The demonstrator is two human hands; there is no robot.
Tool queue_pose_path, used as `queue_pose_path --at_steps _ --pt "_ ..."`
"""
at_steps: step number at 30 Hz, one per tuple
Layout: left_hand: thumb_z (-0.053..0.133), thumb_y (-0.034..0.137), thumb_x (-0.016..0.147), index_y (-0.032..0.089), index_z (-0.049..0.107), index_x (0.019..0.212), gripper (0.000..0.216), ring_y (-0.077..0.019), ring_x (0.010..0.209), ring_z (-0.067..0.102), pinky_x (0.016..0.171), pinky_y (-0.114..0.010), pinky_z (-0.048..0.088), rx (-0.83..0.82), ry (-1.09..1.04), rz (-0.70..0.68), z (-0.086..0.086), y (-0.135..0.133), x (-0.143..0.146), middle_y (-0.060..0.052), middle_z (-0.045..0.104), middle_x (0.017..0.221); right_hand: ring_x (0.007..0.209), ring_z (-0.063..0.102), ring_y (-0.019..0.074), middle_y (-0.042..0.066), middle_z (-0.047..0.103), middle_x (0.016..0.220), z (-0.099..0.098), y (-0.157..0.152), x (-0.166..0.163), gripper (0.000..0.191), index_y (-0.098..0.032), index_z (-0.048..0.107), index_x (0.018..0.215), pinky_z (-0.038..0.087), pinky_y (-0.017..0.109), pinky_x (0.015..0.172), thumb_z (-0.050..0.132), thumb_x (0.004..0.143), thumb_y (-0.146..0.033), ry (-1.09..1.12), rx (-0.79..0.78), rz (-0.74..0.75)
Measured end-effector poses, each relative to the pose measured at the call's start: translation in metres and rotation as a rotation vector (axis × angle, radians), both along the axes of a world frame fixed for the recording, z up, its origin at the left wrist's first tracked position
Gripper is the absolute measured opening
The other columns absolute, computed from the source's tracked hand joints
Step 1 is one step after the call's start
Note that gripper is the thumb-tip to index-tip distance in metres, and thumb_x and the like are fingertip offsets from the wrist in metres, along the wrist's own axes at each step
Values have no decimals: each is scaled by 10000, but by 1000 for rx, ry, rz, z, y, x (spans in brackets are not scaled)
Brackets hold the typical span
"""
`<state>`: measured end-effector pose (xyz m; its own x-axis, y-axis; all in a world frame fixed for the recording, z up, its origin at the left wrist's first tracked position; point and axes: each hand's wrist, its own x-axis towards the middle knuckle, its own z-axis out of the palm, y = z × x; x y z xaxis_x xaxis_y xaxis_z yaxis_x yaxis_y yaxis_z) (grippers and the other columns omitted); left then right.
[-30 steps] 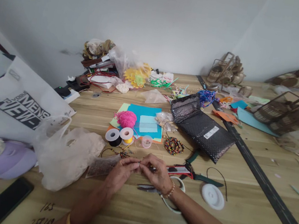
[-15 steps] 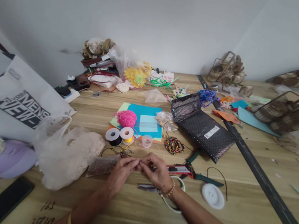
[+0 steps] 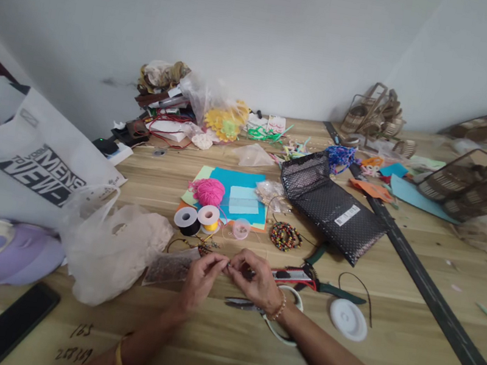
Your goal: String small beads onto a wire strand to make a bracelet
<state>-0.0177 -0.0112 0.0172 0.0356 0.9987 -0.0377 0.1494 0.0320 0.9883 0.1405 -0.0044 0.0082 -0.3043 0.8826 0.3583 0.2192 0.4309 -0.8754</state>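
My left hand (image 3: 204, 278) and my right hand (image 3: 256, 280) meet above the table, fingertips pinched close together. Whatever sits between the fingertips is too small to make out. Below my right hand lie scissors (image 3: 243, 304) with pale handles, partly covered by the wrist. A red utility knife (image 3: 294, 276) rests just beyond that hand. Beside my left hand is a clear bag of small dark beads (image 3: 168, 266), with a dark cord and a few beads (image 3: 210, 245) behind it. Farther off lie a coil of multicoloured beads (image 3: 285, 237) and spools of black thread (image 3: 187, 222) and yellow thread (image 3: 209, 219).
Pink yarn (image 3: 207, 191) sits on blue paper (image 3: 244, 179). A black bubble mailer (image 3: 332, 209) lies to the right, above a white spool (image 3: 348, 319). At left are a plastic bag (image 3: 109, 254), a phone (image 3: 11, 324) and a white shopping bag (image 3: 29, 161). Small baskets (image 3: 461, 180) stand far right.
My left hand has shifted very slightly, its fingertips a little apart from where they were against the right hand's. The whole view has moved slightly; the things on the table keep their places.
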Motion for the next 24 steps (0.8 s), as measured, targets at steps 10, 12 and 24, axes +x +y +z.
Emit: queue_pose_path --at_steps 10,12,24 --pt "635 258 787 194 728 720 131 -202 728 629 703 -286 464 309 114 42 7 -6 -2 -59 713 740 588 498 105 -3 564 682 4 0 1 111 -162 573 797 402 209 538 587 851 -258 17 -65 53" --pt "639 254 785 199 735 719 128 -196 700 619 677 -282 461 335 100 45 10 -6 -1 -55 703 718 587 499 104 -3 570 687 4 0 2 116 -161 576 814 406 208 539 591 853 -269 17 -91 62" --pt "625 227 807 200 744 753 134 -192 677 614 647 -277 460 407 145 -13 11 -8 0 -57 678 694 555 439 92 -33 510 639 7 0 3 124 -152 582 879 357 200 513 578 847 -271 46 -183 144"
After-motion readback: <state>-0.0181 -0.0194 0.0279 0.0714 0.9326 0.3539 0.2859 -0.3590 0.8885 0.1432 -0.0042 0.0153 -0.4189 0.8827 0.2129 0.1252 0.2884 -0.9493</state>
